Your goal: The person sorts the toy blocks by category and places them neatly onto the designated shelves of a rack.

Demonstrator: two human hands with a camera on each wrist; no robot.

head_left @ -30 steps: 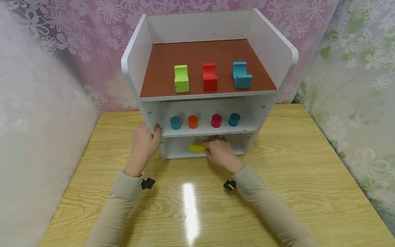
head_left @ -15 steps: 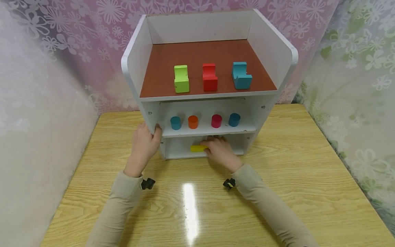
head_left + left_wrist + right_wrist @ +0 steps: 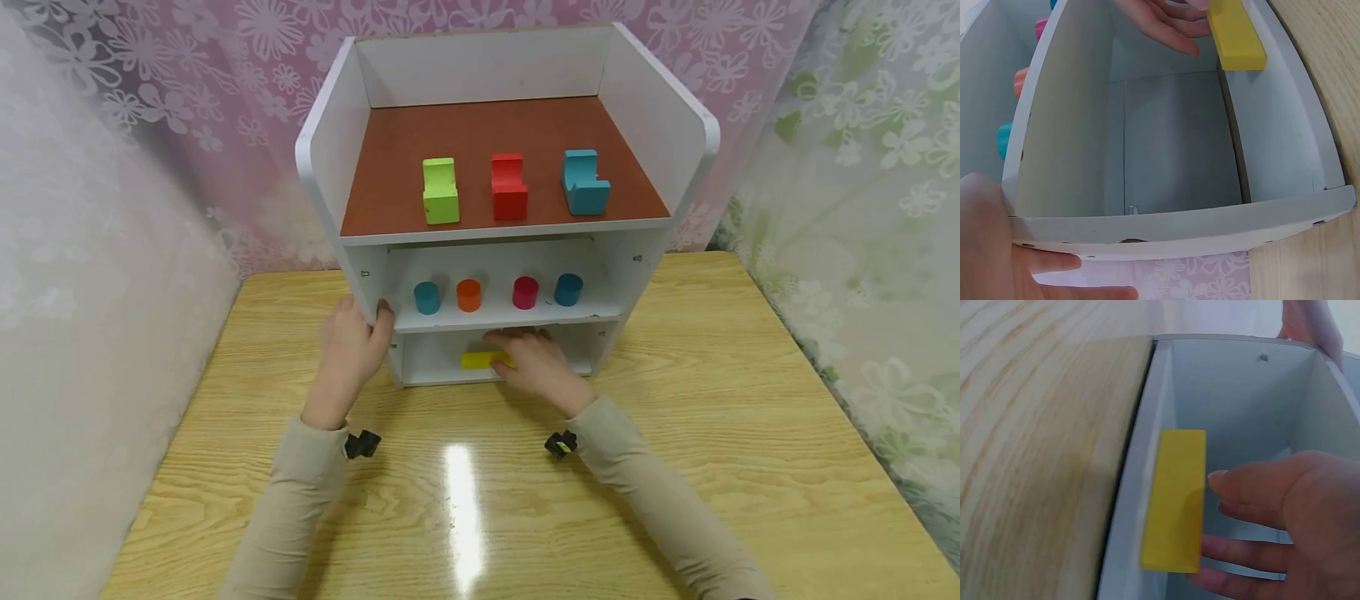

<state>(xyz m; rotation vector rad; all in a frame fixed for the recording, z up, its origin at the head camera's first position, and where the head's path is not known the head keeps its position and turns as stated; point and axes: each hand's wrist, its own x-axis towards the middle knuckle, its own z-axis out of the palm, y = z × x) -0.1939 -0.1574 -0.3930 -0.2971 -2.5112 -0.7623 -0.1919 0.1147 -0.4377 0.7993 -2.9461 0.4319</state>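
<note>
A yellow rectangular block (image 3: 478, 360) lies lengthwise along the front of the small white shelf unit's bottom compartment (image 3: 431, 358). My right hand (image 3: 536, 367) reaches in at the block's right end. The right wrist view shows its thumb and fingers spread and fairly straight beside the yellow block (image 3: 1175, 500), fingertips close to its side. My left hand (image 3: 352, 346) holds the unit's left side panel (image 3: 362, 279) at middle-board height. In the left wrist view its thumb is at the front edge, and its fingers stretch along the outer face.
On the middle shelf stand several short cylinders, among them an orange cylinder (image 3: 468, 296) and a pink cylinder (image 3: 526, 292). A green notched block (image 3: 441, 192), a red notched block (image 3: 510, 187) and a teal notched block (image 3: 587, 183) sit on the brown top. Everything stands on a wooden table (image 3: 712, 417).
My right hand's thumb and fingers have spread apart, and more of the yellow block shows beside them. The block stays in place, and my left hand has not moved.
</note>
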